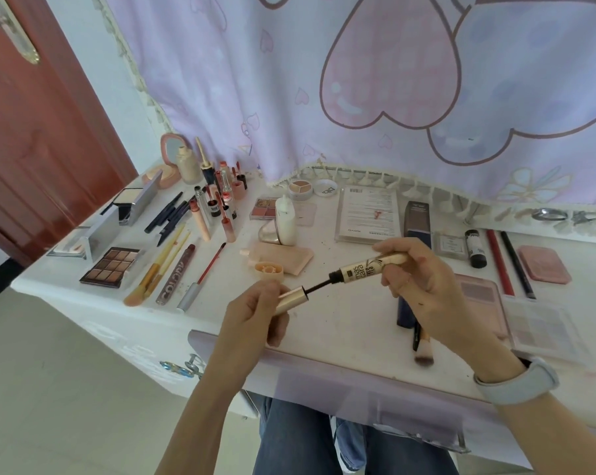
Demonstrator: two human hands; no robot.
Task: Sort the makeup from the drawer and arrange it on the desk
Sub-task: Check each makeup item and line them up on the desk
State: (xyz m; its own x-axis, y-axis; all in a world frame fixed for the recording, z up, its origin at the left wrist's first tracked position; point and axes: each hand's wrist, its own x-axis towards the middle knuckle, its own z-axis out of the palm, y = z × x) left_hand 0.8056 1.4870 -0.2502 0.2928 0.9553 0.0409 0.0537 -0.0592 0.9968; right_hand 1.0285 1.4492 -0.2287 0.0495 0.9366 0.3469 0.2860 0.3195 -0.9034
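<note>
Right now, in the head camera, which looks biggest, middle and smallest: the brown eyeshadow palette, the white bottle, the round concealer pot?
1. Brown eyeshadow palette
2. White bottle
3. Round concealer pot

The pot sits farthest back, so it may look smaller than it is.

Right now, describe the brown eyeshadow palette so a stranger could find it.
Start at the white desk's left end, near the red door. The eyeshadow palette lies flat beside the yellow brushes; only it has a dark frame with brown square pans.

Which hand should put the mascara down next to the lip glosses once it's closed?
Probably the left hand. It holds the gold wand cap and is nearer the lip glosses at the desk's left. The right hand, gripping the mascara tube, would have to reach across.
</note>
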